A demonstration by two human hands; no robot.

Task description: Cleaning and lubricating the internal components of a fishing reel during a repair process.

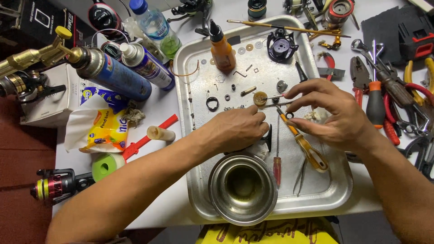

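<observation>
My left hand rests on the metal tray, fingers curled around a small black part that is mostly hidden. My right hand pinches a thin metal shaft carrying a tan gear between thumb and forefinger, just above the tray. A small black ring sits by its thumb. Under the right hand lies a yellow-handled screwdriver. Small washers, screws and a black O-ring are scattered on the tray.
A steel bowl sits at the tray's near edge, beside a red screwdriver and tweezers. An orange oil bottle and black reel body stand at the far end. Spray cans lie left, pliers right.
</observation>
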